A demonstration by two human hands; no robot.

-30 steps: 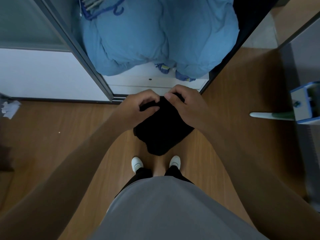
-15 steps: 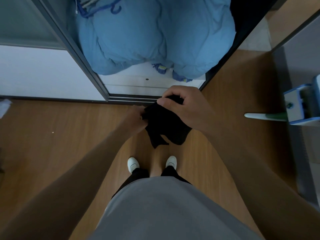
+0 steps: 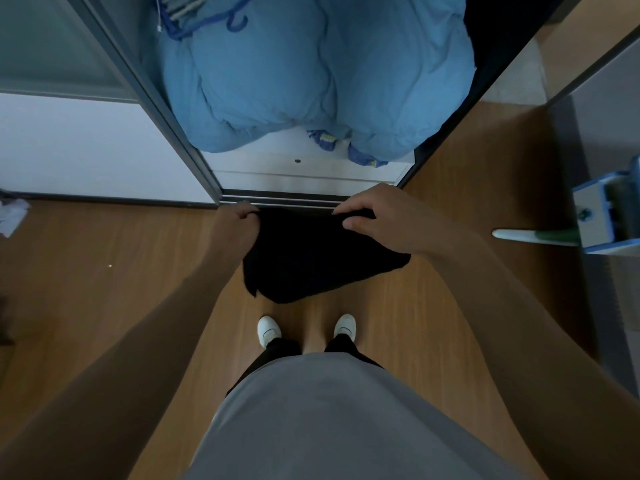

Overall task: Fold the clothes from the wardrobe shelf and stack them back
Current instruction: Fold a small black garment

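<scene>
From the head camera, looking down: a black cloth [image 3: 311, 265] hangs in the air in the middle of the picture, stretched wide between the two hands. The left hand [image 3: 239, 225] grips its top corner on the 9 o'clock side, with fingers curled round the edge. The right hand [image 3: 377, 220] pinches the other top corner on the 3 o'clock side, with the thumb on the near side of the cloth. The cloth drops down from both hands toward 6 o'clock, above two white shoes [image 3: 268, 330] on the wooden floor [image 3: 121, 271].

At 12 o'clock, just past the hands, is the open wardrobe. A big puffy blue quilt [image 3: 311, 74] fills its white shelf [image 3: 270, 164] and bulges over the front edge. Blue hangers [image 3: 207, 19] sit at 11 o'clock beside the quilt. The white sliding door [image 3: 86, 143] is at 9 o'clock. A crumpled white paper [image 3: 12, 216] lies on the floor far out at 9 o'clock. A blue and white box [image 3: 602, 220] with a white handle [image 3: 519, 235] sticking out stands at 3 o'clock.
</scene>
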